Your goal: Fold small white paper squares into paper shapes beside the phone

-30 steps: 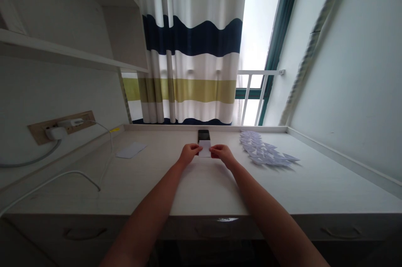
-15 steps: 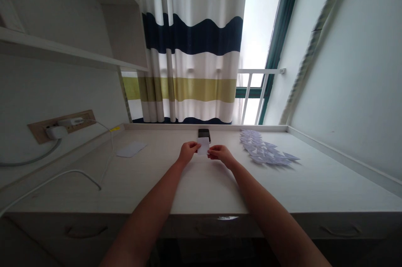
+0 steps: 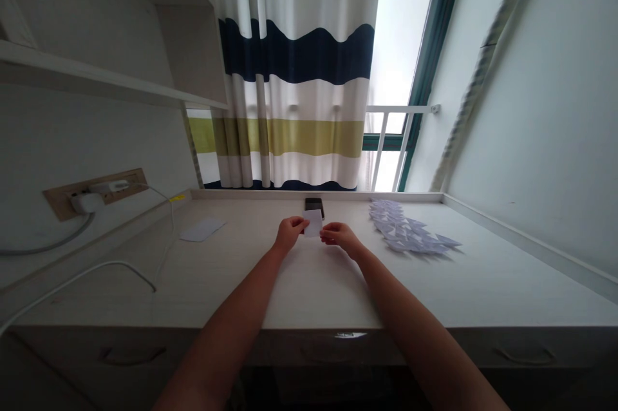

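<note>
Between my hands a small white sheet of paper (image 3: 313, 223) is held up above the desk. My left hand (image 3: 290, 232) pinches its left edge with thumb and fingers. My right hand (image 3: 340, 235) pinches its lower right corner. Just behind the paper lies a black phone (image 3: 314, 205), its near part covered by the sheet. To the right rests a cluster of folded white paper triangles (image 3: 405, 230), laid in overlapping rows. Some loose white paper (image 3: 201, 229) lies flat on the left.
The pale desk (image 3: 309, 295) has a raised rim at the back. A white cable (image 3: 120, 264) runs across its left side from a wall socket (image 3: 94, 195). A striped curtain (image 3: 294, 102) hangs behind, and shelves (image 3: 111, 79) project at upper left.
The paper has shifted slightly left and up, and tilted a little. My right hand's grip has slid from its right edge to the lower right corner.
</note>
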`<state>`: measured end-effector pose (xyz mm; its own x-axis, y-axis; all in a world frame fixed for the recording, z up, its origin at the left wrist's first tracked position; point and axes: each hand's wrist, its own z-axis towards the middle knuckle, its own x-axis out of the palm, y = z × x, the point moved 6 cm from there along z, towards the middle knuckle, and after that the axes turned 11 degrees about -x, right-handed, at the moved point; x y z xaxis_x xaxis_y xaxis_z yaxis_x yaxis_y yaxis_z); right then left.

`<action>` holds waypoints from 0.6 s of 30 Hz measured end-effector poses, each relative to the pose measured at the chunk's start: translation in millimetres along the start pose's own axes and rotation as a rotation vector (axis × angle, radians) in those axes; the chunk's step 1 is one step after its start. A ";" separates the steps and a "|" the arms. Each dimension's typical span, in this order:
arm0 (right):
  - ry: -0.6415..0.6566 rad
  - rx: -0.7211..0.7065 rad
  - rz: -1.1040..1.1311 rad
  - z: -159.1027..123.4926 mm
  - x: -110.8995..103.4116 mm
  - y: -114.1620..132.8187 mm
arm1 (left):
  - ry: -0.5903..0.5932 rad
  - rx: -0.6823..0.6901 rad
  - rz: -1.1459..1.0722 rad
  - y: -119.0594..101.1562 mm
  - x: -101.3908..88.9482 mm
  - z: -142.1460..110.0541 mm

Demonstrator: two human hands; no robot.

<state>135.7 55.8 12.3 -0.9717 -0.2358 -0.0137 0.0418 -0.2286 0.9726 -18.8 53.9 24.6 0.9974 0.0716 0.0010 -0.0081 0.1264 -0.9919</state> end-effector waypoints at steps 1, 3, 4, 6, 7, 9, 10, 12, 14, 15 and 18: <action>-0.024 -0.005 0.000 -0.2 -1.2 1.8 | 0.026 -0.003 0.005 0.3 1.8 -0.5; -0.087 -0.040 0.016 -0.4 -4.4 7.3 | 0.078 -0.013 0.021 0.6 5.8 -1.9; -0.114 -0.061 0.027 -0.5 -5.9 10.1 | 0.101 -0.017 0.029 0.5 7.6 -2.7; -0.142 -0.082 0.045 -0.8 -7.9 13.5 | 0.127 -0.021 0.037 -0.1 10.2 -3.8; -0.146 -0.082 0.053 -0.8 -8.6 14.0 | 0.132 -0.021 0.035 -0.5 10.8 -4.0; -0.143 -0.080 0.074 -0.8 -9.4 13.8 | 0.133 -0.018 0.019 -0.8 11.3 -3.8; -0.136 -0.084 0.088 -0.6 -9.6 13.6 | 0.136 -0.015 0.013 -0.8 11.5 -3.6; -0.126 -0.099 0.108 -0.1 -10.0 13.4 | 0.152 -0.013 0.019 -0.1 12.7 -3.4; -0.140 -0.109 0.106 0.6 -11.8 13.1 | 0.175 -0.013 0.038 0.8 14.6 -3.8; -0.156 -0.113 0.101 0.9 -13.1 12.9 | 0.184 -0.015 0.046 1.2 15.4 -4.2; -0.188 -0.122 0.084 1.8 -16.0 12.6 | 0.183 -0.022 0.058 1.3 16.1 -5.2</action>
<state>151.4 58.4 25.2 -0.9893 -0.0815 0.1206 0.1410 -0.3308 0.9331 -2.5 50.1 22.7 0.9917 -0.1035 -0.0769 -0.0659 0.1058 -0.9922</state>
